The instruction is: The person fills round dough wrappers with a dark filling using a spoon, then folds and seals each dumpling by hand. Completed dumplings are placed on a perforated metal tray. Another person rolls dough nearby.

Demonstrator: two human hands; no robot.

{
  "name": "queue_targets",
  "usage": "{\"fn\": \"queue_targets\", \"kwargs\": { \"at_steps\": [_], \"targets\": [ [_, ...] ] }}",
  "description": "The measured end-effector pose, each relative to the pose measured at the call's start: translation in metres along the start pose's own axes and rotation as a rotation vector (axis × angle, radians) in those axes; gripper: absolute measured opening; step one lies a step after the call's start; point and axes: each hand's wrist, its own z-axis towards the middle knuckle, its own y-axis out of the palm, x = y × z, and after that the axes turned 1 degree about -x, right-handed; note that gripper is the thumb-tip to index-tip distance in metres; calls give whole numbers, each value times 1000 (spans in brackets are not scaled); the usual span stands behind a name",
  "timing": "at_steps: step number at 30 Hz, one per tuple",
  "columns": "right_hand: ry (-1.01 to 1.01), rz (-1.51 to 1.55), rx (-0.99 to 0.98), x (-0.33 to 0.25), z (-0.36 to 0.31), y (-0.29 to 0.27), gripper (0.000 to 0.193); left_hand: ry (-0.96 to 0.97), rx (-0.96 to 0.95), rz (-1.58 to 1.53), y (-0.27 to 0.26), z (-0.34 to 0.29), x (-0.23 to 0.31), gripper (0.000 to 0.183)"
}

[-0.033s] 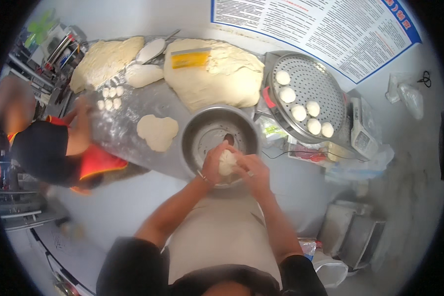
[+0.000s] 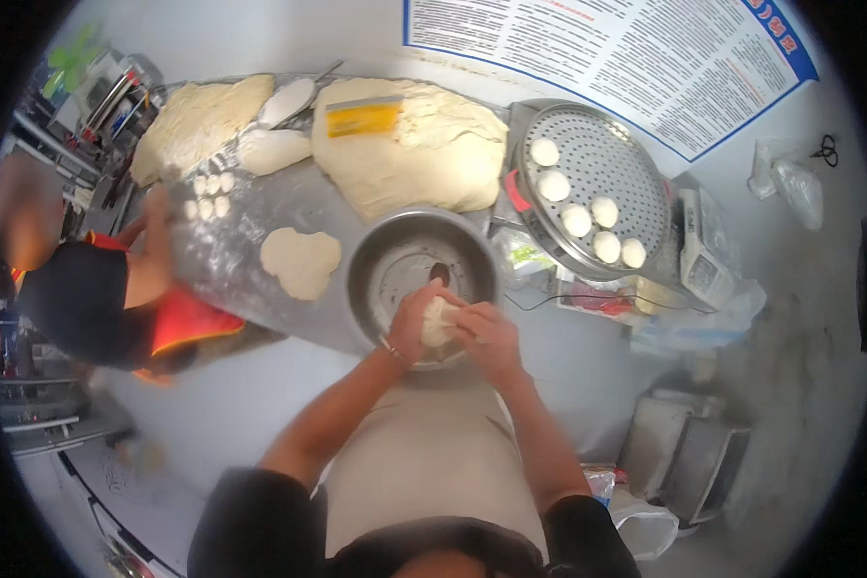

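A pale filled bun point(image 2: 437, 324) rests in my left hand point(image 2: 413, 326), whose fingers curl round its side. My right hand point(image 2: 489, 339) pinches the gathered dough at the bun's edge with its fingertips. Both hands are over the near part of a large steel bowl point(image 2: 358, 252). Inside the bowl lies a dark, spoon-like piece point(image 2: 439, 273), partly hidden by my left fingers; smears of filling mark the bottom. Left of the bowl, a flat, lobed piece of dough point(image 2: 301, 262) lies on the floured worktop point(image 2: 250, 207).
On the right, a round perforated steamer tray point(image 2: 636, 159) carries several white buns point(image 2: 576, 221). A big dough mass point(image 2: 405, 173) with a yellow scraper point(image 2: 362, 118) lies behind the bowl. At left, a co-worker point(image 2: 77, 299) stands by small dough pieces point(image 2: 212, 195). A scale point(image 2: 703, 241) stands far right.
The whole view has shifted slightly, so the surroundings appear a little further left. My right fingers have moved slightly on the bun's edge; both hands stay on the bun.
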Motion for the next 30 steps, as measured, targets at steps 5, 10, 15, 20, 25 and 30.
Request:
{"fn": "queue_targets", "kwargs": {
  "at_steps": [5, 10, 15, 20, 25, 30],
  "targets": [
    [40, 44, -291, 31, 12, -31, 15, -64, -22, 155, 4, 14, -15, 32],
    [504, 349, -293, 54, 24, -48, 21, 30, 201, 269, 30, 39, -26, 31],
    [342, 147, -81, 90, 27, -53, 36, 370, 238, 538, 93, 65, -30, 43],
    [682, 885, -126, 162, 51, -94, 40, 413, 124, 861, 138, 95, -47, 61],
    [825, 1115, -101, 241, 119, -182, 35, 396, 191, 702, 170, 96, -36, 62],
    [794, 619, -72, 301, 185, -230, 47, 386, 379, 663, 122, 83, -43, 61]
  ]
}}
